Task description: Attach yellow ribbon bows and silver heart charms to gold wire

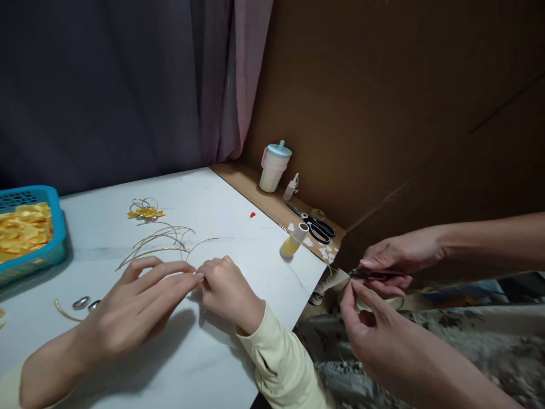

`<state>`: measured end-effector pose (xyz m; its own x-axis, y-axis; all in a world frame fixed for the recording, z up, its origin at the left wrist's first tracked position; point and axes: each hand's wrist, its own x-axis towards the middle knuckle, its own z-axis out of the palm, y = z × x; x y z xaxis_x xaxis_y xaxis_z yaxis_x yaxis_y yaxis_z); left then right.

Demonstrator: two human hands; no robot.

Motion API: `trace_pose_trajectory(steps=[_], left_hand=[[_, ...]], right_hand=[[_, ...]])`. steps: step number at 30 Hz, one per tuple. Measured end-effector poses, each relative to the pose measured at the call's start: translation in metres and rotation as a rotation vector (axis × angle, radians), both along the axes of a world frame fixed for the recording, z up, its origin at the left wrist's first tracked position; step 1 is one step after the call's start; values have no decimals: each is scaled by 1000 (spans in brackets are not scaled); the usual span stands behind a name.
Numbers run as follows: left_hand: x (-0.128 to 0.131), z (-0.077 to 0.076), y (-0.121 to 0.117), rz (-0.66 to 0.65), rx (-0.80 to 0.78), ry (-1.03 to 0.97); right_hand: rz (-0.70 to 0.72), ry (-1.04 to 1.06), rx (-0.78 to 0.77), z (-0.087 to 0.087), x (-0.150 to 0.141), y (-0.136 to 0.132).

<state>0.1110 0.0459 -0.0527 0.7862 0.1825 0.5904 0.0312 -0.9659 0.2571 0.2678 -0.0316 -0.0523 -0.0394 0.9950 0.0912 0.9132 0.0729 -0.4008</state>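
My left hand (147, 295) reaches over the white table with its fingers bent together, their tips meeting my right hand (225, 289). That right hand is closed, thumb and fingers pinched. Whatever lies between the fingertips is too small and hidden to make out. Just behind them a thin gold wire (200, 244) curves up, its lower end running out of sight at my left fingers. More curved gold wires (149, 245) lie beyond my left hand. Two silver oval pieces (80, 303) and a short gold curved piece (63, 311) sit beside my left wrist.
A blue basket (59, 227) holds yellow petals (29, 227). A yellow flower piece (147, 213) lies farther back. Toward the right edge are a glue bottle (292, 244), scissors (317, 226) and a tumbler (273, 170). Another person's hands (378, 307) work with dark-handled pliers (377, 274).
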Motion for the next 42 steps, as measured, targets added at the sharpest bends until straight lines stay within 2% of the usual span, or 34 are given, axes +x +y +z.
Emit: trace_pose_trajectory(steps=[5,12,18,25,32,38,42], left_hand=[[-8,8,-2,73,1,29],[-10,13,8,-23,281,68],[-8,7,-4,24,203,0],[-8,4,-8,17,173,-3],[-5,6,-10,2,200,43],[-4,10,1,-69,283,90],[3,16,-1,-76,256,82]], right_hand=[[-28,44,27,1,-2,-2],[-49,88,40,2,-3,-1],[-53,97,31,1,-3,1],[-55,108,24,0,-3,1],[-65,99,23,-5,-3,1],[-81,78,25,-6,-4,1],[-81,63,33,-7,-4,0]])
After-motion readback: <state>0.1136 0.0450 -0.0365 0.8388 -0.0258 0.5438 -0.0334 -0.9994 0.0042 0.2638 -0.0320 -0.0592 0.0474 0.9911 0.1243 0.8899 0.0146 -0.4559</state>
